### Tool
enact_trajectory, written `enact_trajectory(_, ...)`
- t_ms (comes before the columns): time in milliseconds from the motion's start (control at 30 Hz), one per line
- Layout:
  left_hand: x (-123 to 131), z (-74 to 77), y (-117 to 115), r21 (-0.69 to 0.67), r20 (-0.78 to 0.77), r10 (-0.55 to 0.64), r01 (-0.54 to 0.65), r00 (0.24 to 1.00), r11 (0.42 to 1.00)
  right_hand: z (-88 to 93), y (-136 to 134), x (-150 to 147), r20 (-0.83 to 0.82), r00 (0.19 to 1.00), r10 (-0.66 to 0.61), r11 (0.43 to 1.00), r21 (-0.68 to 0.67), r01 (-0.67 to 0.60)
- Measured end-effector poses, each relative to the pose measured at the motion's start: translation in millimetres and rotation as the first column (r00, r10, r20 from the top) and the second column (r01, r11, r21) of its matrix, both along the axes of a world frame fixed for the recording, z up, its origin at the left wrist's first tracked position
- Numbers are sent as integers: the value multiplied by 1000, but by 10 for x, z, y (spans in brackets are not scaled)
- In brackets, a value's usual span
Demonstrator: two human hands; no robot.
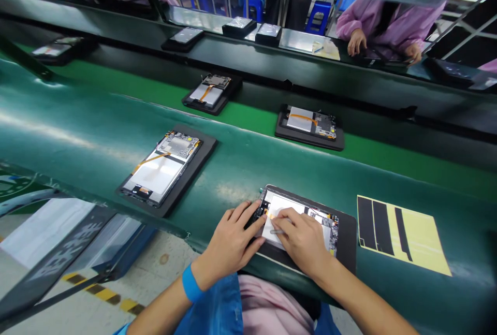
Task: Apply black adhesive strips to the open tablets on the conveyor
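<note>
An opened tablet (pixel 287 204) lies on a black foam pad (pixel 347 252) at the bench's front edge, its pale battery and circuit board showing. My left hand (pixel 235 236), with a blue wristband, rests on the tablet's left end, fingers apart and fingertips near the dark part there. Over the battery, my right hand (pixel 303 236) holds a thin grey tool (pixel 276 231) between its fingers, the tip by the left fingertips. To the right lies a yellow sheet (pixel 423 236) with black adhesive strips (pixel 382 226).
Another opened tablet (pixel 163 166) lies on its pad to the left on the green bench (pixel 240 154). Beyond, a green conveyor (pixel 252 117) carries more opened tablets (pixel 306 120). Across it, a person in pink (pixel 384 24) works at the far ledge; another is at upper left.
</note>
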State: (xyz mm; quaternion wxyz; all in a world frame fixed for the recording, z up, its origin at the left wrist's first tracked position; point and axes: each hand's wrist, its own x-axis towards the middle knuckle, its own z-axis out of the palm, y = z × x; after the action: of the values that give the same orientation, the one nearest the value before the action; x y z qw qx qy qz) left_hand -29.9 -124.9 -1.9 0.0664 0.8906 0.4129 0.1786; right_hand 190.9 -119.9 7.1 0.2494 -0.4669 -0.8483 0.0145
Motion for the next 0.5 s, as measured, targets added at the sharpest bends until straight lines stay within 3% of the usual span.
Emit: enact_trajectory(500,19,-15,-29,-11,28,20,-20,999,1000,10,1,25,-10,999,41,999,-30,-41)
